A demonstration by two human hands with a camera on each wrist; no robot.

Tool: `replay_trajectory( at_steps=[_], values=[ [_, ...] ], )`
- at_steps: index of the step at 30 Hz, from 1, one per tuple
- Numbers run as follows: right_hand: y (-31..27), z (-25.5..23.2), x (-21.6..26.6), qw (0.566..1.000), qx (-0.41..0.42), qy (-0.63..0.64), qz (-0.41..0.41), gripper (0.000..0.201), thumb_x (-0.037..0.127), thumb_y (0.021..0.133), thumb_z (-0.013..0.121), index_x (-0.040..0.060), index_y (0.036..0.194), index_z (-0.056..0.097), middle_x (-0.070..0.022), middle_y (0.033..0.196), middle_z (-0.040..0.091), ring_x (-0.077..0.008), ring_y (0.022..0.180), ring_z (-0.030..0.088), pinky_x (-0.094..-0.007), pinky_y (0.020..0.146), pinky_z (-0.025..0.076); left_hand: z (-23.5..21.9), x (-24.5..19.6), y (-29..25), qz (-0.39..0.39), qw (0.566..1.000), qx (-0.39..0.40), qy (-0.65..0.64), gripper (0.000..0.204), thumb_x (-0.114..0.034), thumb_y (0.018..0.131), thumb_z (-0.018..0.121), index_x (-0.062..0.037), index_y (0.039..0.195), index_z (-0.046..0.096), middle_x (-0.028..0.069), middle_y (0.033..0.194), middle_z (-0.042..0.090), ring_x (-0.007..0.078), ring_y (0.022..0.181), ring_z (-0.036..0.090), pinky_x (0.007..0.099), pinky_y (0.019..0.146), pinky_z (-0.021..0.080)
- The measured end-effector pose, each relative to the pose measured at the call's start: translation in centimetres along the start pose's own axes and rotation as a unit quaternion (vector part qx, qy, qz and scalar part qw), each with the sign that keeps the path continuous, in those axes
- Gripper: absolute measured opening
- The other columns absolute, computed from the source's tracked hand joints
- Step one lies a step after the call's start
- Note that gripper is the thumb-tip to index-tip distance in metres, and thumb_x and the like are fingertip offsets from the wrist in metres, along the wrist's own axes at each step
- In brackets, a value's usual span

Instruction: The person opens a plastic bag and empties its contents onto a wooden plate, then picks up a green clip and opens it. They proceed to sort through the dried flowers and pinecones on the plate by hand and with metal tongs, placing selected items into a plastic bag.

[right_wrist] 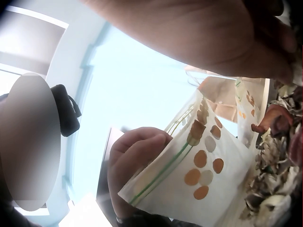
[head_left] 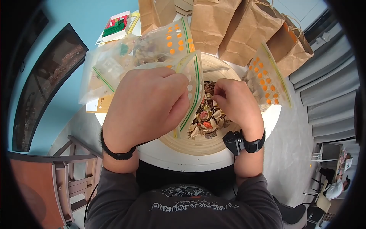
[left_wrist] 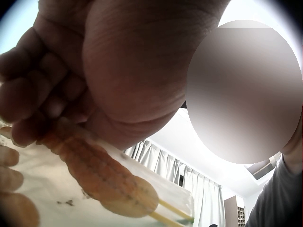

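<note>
Filled zip bags lay at left worktop edge, crowding that side. Left hand held dotted zip bag upright over wooden bowl; grip pinched bag near green seal strip, fingers curled round plastic. Bag mouth stood just beside right hand. Right hand's fingertips bunched together above dried potpourri in bowl; held contents could not be told. Brown paper bags lined far edge. Another dotted bag leaned at right. White round worktop showed bare rim nearest person.
</note>
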State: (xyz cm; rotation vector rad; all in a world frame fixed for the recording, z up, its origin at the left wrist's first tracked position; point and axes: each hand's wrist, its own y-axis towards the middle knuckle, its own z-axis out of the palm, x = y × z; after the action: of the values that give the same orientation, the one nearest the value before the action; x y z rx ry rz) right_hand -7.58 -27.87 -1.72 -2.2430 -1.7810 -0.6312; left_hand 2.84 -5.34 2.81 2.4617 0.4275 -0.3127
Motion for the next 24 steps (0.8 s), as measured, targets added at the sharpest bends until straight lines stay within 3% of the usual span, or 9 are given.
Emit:
replay_trajectory(
  at_steps=[6,9,12,13,15,17,19,20,24],
  values=[
    [-0.2,-0.5,0.1,1.0,-0.008,0.006,-0.007,0.007,0.004,0.084,0.068,-0.0007,0.088,0.072,-0.0238,0.085,0.072,-0.0447,0.088,0.07,-0.0501,0.082,0.056,-0.1,0.2,0.0,-0.003,1.0,0.004,0.004,0.004,-0.001,0.082,0.07,-0.0008,0.082,0.067,0.0119,0.068,0.062,0.0316,0.061,0.063,0.0399,0.055,0.048],
    [-0.4,-0.9,0.2,0.996,-0.068,0.044,-0.041,0.006,0.002,0.084,0.071,-0.0017,0.088,0.072,-0.0219,0.08,0.071,-0.0391,0.079,0.072,-0.0447,0.075,0.057,-0.1,0.3,-0.1,-0.004,1.0,0.001,0.005,0.004,-0.001,0.081,0.07,-0.0009,0.082,0.067,0.0118,0.068,0.062,0.0316,0.061,0.063,0.04,0.055,0.048],
    [-1.2,-1.9,1.8,0.962,-0.152,0.226,0.006,0.006,0.0,0.088,0.078,-0.0011,0.089,0.072,-0.007,0.074,0.069,-0.0131,0.069,0.07,-0.0275,0.063,0.052,-0.1,0.3,-0.1,-0.005,1.0,0.001,0.003,0.004,-0.001,0.081,0.071,-0.0013,0.081,0.066,0.0115,0.067,0.062,0.0317,0.061,0.063,0.0401,0.055,0.047],
    [-1.6,-2.0,2.6,0.962,-0.151,0.226,0.006,0.006,0.0,0.088,0.078,-0.0011,0.089,0.072,-0.007,0.074,0.069,-0.0131,0.069,0.07,-0.0275,0.063,0.052,-0.2,0.3,-0.1,-0.004,1.0,0.002,0.003,0.005,-0.001,0.081,0.071,-0.0016,0.081,0.066,0.0113,0.067,0.061,0.0317,0.061,0.063,0.0402,0.055,0.047],
    [-2.0,-1.7,4.4,0.859,-0.229,0.457,-0.025,0.005,-0.001,0.088,0.078,-0.0002,0.09,0.073,-0.0043,0.077,0.07,-0.011,0.071,0.07,-0.0259,0.064,0.053,-0.1,0.3,-0.1,-0.004,1.0,0.003,0.004,0.005,-0.001,0.081,0.071,-0.0017,0.081,0.066,0.0113,0.067,0.061,0.0319,0.061,0.063,0.0403,0.055,0.047],
    [-1.7,-0.9,4.2,0.859,-0.231,0.452,-0.073,0.007,-0.002,0.087,0.079,0.0002,0.094,0.075,-0.0062,0.081,0.073,-0.0133,0.07,0.071,-0.0262,0.066,0.054,-0.1,0.3,-0.1,-0.002,1.0,0.004,0.005,0.005,-0.001,0.081,0.071,-0.0019,0.081,0.065,0.0112,0.067,0.061,0.032,0.061,0.063,0.0404,0.055,0.047],
    [-1.0,-0.7,3.0,0.937,-0.2,0.259,-0.122,0.013,-0.001,0.087,0.079,0.0011,0.1,0.078,-0.0081,0.086,0.076,-0.0136,0.073,0.072,-0.0271,0.067,0.055,-0.1,0.5,-0.2,-0.004,1.0,-0.003,0.002,0.005,0.0,0.081,0.07,-0.0019,0.081,0.065,0.0114,0.067,0.061,0.0323,0.061,0.063,0.0404,0.055,0.047],
    [-0.9,-1.1,2.4,0.952,-0.205,0.215,-0.077,0.019,-0.001,0.086,0.079,0.0012,0.105,0.078,-0.0127,0.093,0.078,-0.0214,0.079,0.075,-0.0323,0.071,0.058,-0.2,0.5,-0.2,-0.004,1.0,-0.002,0.001,0.005,0.0,0.081,0.07,-0.0019,0.081,0.065,0.0114,0.067,0.061,0.0323,0.061,0.063,0.0404,0.055,0.047],
    [0.2,-0.9,-0.3,0.985,-0.139,0.083,-0.066,0.028,0.0,0.085,0.077,-0.0001,0.112,0.077,-0.0214,0.102,0.076,-0.0397,0.095,0.073,-0.0437,0.086,0.058,-0.3,0.4,-0.2,-0.011,1.0,-0.012,-0.003,0.005,0.0,0.081,0.069,-0.0015,0.08,0.065,0.012,0.068,0.062,0.0324,0.062,0.064,0.0404,0.055,0.047]
  ],
)
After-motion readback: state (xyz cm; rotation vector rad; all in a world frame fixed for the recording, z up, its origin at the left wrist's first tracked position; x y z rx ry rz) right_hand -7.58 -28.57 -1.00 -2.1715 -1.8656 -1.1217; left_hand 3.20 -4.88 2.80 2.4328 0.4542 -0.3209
